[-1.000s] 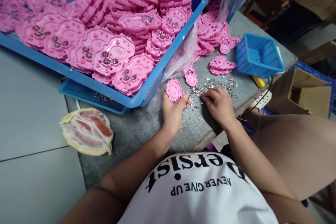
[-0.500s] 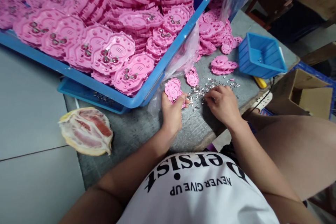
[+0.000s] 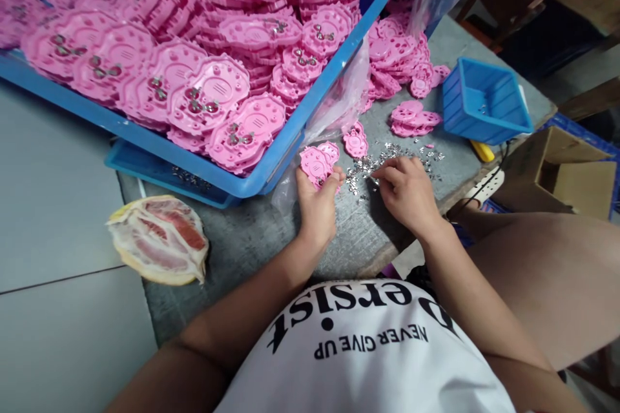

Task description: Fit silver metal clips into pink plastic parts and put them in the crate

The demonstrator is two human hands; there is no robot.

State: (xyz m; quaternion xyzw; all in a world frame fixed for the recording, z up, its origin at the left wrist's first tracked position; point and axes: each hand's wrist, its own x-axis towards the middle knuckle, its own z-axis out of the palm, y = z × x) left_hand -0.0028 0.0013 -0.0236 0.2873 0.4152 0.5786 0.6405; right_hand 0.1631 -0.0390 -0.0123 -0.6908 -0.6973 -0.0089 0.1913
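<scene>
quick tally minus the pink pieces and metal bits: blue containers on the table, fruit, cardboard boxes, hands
blue containers on the table: 3, the big crate, flat tray under it, small bin
cut fruit: 1
cardboard box: 1
hands: 2, left hand gripping a pink piece, right hand
total: 7

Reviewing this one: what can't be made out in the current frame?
All head view.
Whether the right hand holds any of the metal bits: its fingers cover the pinch.
Their shape: too small.
Blue tray: cut by top and left edges.
Pink piece's underside: left hand hides it.
</scene>
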